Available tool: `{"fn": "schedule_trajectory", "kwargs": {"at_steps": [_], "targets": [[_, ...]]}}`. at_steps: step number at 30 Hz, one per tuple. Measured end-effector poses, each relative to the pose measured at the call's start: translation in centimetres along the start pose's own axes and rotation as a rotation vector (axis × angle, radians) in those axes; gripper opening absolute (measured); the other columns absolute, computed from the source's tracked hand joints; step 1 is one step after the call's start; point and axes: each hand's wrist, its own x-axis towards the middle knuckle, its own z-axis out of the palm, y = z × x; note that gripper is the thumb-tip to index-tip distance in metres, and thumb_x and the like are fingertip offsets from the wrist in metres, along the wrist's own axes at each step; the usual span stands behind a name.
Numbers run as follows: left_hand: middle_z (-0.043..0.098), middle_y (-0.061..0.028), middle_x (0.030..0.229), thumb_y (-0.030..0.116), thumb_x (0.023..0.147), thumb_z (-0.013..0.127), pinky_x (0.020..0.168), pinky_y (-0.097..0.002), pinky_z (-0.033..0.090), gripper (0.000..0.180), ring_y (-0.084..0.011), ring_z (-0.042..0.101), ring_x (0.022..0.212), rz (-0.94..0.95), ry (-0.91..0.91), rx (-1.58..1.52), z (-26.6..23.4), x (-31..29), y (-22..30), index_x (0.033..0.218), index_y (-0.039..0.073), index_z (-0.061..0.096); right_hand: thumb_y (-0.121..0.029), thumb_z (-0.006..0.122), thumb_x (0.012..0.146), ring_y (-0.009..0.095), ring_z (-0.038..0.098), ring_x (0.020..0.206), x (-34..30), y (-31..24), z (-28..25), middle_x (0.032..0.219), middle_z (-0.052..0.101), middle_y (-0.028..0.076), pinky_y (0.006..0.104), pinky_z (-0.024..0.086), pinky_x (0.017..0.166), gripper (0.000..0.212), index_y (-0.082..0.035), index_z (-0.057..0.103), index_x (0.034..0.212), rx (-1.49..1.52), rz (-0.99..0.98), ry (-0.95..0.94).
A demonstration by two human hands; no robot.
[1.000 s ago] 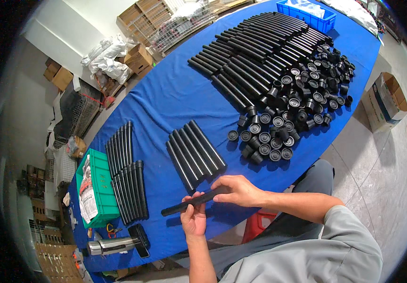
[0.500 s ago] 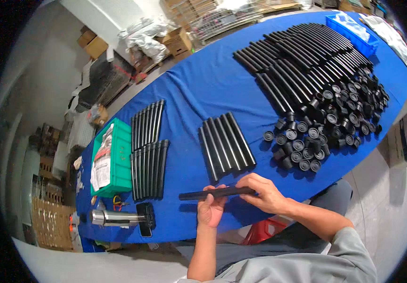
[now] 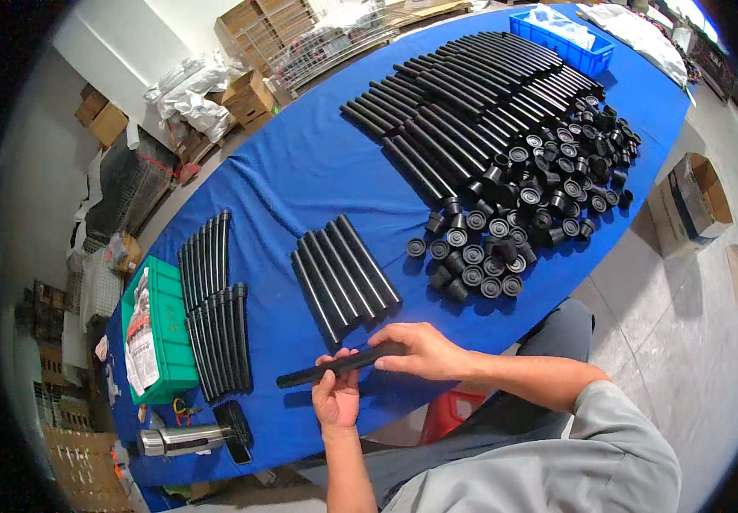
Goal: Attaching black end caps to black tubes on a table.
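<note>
Head view: near the middle, above the blue table (image 3: 249,325), left hand (image 3: 337,400) and right hand (image 3: 425,350) both grip one black tube (image 3: 302,376)! Left, a green crate (image 3: 177,338) holds newspaper (image 3: 141,349); far right, a blue crate (image 3: 587,60) cradles whitish plastic (image 3: 559,26).

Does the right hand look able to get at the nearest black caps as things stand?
Probably yes: only blue cloth lies between the right hand and the caps. It grips a black tube, though, so it would likely need to let go.
</note>
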Motion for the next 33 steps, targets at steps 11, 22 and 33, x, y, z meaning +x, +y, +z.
{"fn": "schedule_trajectory", "kwargs": {"at_steps": [11, 22, 33], "targets": [[0.063, -0.0263, 0.123, 0.006, 0.090, 0.068, 0.109, -0.0511, 0.045, 0.029, -0.0410, 0.055, 0.124, -0.008, 0.017, -0.038, -0.2, -0.1, 0.0, 0.117, 0.001, 0.059, -0.015, 0.070, 0.085, 0.034, 0.062, 0.096, -0.2, -0.9, -0.1, 0.099, 0.062, 0.017, 0.0420, 0.049, 0.081, 0.033, -0.001, 0.060, 0.113, -0.145, -0.133, -0.001], [0.062, -0.0228, 0.127, 0.007, 0.091, 0.067, 0.111, -0.0504, 0.043, 0.033, -0.0378, 0.055, 0.126, 0.038, -0.017, -0.071, -0.8, -0.3, 0.2, 0.122, 0.002, 0.059, -0.012, 0.071, 0.085, 0.032, 0.063, 0.093, -0.4, -0.2, 0.4, 0.105, 0.061, 0.016, 0.0400, 0.052, 0.078, 0.032, -0.002, 0.060, 0.113, -0.120, -0.201, -0.027], [0.062, -0.0241, 0.125, 0.006, 0.091, 0.066, 0.108, -0.0500, 0.046, 0.031, -0.0399, 0.056, 0.123, 0.019, -0.033, -0.019, -0.2, -0.5, 0.1, 0.121, 0.004, 0.057, -0.017, 0.072, 0.086, 0.035, 0.063, 0.097, -0.7, -0.1, 0.2, 0.108, 0.063, 0.016, 0.0422, 0.051, 0.082, 0.039, 0.000, 0.059, 0.118, -0.165, -0.167, 0.016]]}}
